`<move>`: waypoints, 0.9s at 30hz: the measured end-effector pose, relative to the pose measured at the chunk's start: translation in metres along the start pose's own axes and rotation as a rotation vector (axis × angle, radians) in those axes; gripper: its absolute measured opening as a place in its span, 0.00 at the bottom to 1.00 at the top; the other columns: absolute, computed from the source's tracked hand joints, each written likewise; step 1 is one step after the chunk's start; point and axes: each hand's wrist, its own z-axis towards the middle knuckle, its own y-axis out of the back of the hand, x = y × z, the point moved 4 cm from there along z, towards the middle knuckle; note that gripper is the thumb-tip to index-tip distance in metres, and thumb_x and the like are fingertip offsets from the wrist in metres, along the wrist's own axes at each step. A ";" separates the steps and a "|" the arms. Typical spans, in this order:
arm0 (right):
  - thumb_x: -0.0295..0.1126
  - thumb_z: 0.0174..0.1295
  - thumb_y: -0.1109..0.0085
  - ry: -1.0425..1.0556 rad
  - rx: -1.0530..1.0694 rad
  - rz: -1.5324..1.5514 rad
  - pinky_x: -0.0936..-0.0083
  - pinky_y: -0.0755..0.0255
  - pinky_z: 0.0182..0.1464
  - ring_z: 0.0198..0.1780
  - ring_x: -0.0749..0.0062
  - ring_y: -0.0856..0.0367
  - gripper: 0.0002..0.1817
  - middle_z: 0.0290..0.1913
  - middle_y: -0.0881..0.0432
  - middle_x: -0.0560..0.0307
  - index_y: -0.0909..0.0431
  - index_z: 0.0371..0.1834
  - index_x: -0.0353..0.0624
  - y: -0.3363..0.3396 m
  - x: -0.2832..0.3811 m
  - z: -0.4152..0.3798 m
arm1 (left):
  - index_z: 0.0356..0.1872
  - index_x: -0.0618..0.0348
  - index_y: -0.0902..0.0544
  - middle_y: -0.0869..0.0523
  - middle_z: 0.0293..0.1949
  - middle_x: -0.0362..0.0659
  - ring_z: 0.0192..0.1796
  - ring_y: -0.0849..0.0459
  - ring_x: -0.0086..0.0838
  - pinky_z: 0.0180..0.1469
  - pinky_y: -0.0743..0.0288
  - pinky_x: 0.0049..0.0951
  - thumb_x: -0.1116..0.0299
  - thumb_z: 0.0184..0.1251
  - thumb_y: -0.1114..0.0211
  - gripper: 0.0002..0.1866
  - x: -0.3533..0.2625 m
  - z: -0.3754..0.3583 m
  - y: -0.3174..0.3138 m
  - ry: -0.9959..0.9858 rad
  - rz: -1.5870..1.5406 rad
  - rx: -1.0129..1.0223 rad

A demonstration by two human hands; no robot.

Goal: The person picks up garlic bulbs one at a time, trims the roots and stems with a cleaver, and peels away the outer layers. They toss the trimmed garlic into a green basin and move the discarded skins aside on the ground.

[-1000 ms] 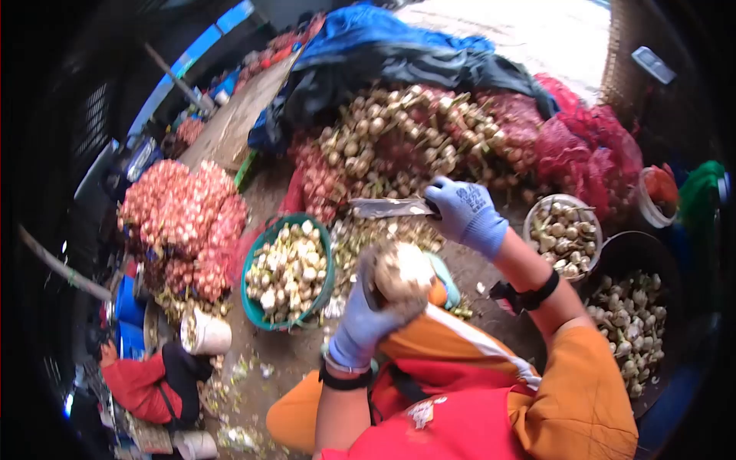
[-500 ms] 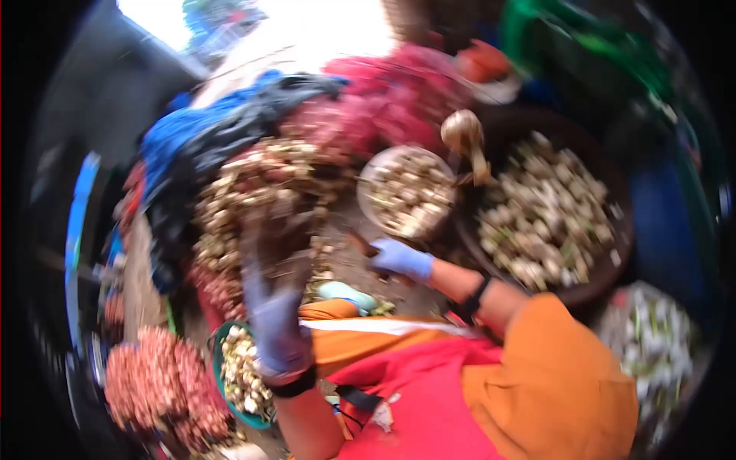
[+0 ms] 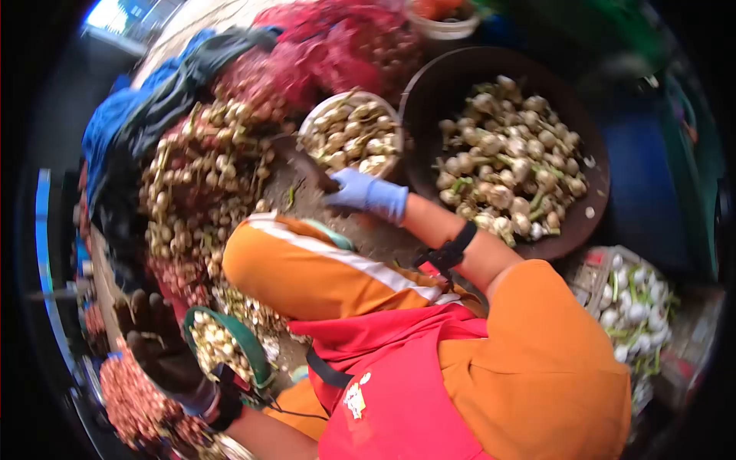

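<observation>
My left hand (image 3: pixel 159 343), in a glove with a dark, dirty palm, is at the lower left with its fingers spread and nothing in it. It is beside a green tub (image 3: pixel 249 343) of pale garlic pieces. My right hand (image 3: pixel 364 193), in a light blue glove, is closed on a knife (image 3: pixel 303 162) whose dark blade points up and left. Just beyond the knife stands a white bucket (image 3: pixel 305 123) of garlic bulbs. Right of it, a wide dark basin (image 3: pixel 586 195) holds many garlic bulbs with trimmed stems. A heap of stemmed garlic (image 3: pixel 172 199) lies to the left.
Red net sacking (image 3: pixel 322 54) and blue and dark cloths (image 3: pixel 115 130) lie behind the heap. Pinkish bulbs (image 3: pixel 134 395) are piled at the lower left. White garlic (image 3: pixel 638 310) fills a crate at the right. My bent knee (image 3: pixel 264 257) is between my hands.
My left hand has swung down and left from the middle, away from the heap. A garlic bulb that was in mid-air near the basin is no longer airborne. My right hand keeps the knife.
</observation>
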 end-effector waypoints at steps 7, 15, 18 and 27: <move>0.40 0.60 0.32 -0.059 0.056 0.121 0.77 0.25 0.30 0.27 0.76 0.19 0.14 0.29 0.16 0.58 0.17 0.37 0.38 -0.001 0.035 0.083 | 0.71 0.60 0.35 0.25 0.65 0.55 0.62 0.20 0.43 0.65 0.23 0.37 0.66 0.80 0.52 0.23 0.050 -0.018 0.082 -0.045 -0.074 -0.404; 0.39 0.62 0.34 0.056 0.276 -0.240 0.79 0.30 0.35 0.31 0.84 0.26 0.13 0.28 0.20 0.67 0.17 0.39 0.39 -0.087 0.079 0.300 | 0.67 0.59 0.31 0.18 0.56 0.50 0.54 0.15 0.37 0.58 0.19 0.38 0.63 0.76 0.44 0.22 0.134 -0.026 0.205 0.163 -0.032 -0.803; 0.39 0.57 0.35 0.068 0.366 -0.696 0.73 0.28 0.37 0.30 0.76 0.23 0.14 0.28 0.17 0.61 0.16 0.40 0.42 -0.108 -0.018 0.390 | 0.64 0.61 0.30 0.16 0.50 0.48 0.48 0.14 0.35 0.50 0.17 0.33 0.62 0.73 0.38 0.24 0.163 -0.023 0.244 0.167 -0.054 -0.936; 0.38 0.47 0.35 0.051 0.558 -1.197 0.62 0.28 0.62 0.62 0.48 0.24 0.22 0.68 0.29 0.44 0.17 0.48 0.45 -0.194 -0.231 0.411 | 0.67 0.62 0.31 0.18 0.54 0.49 0.50 0.14 0.36 0.54 0.17 0.33 0.68 0.69 0.33 0.28 0.337 -0.073 0.314 0.567 -0.061 -1.066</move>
